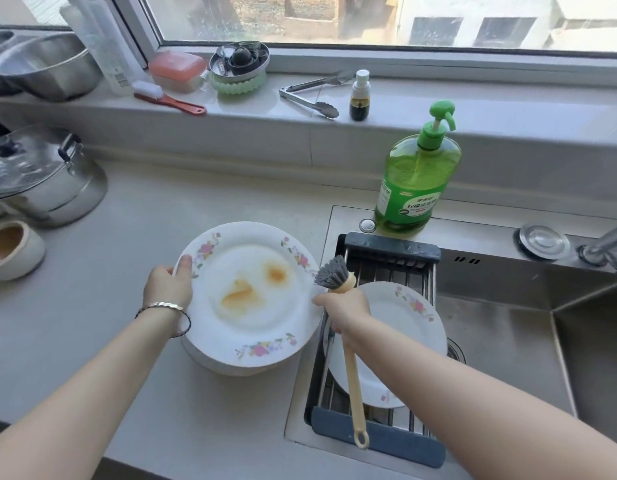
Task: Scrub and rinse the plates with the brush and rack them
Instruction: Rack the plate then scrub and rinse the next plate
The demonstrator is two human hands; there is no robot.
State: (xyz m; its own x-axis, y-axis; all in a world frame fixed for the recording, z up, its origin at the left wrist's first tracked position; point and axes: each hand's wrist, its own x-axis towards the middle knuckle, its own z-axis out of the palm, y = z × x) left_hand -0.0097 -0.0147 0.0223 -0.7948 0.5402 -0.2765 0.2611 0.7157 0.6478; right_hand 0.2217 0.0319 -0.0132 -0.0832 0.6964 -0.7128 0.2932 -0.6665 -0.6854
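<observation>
My left hand (168, 285) grips the stained plate (251, 306) by its left rim, thumb on top, just over the stack (217, 367) on the counter (161, 202). My right hand (343, 308) is closed round the brush (352, 368), bristles up, thumb at the plate's right rim. I'd keep the plate level, carry it right past the rack (392, 245) and its racked plate (414, 327), and scrub over the sink (508, 334). Room opens there; I'd watch the rack edge and the tap (608, 251).
</observation>
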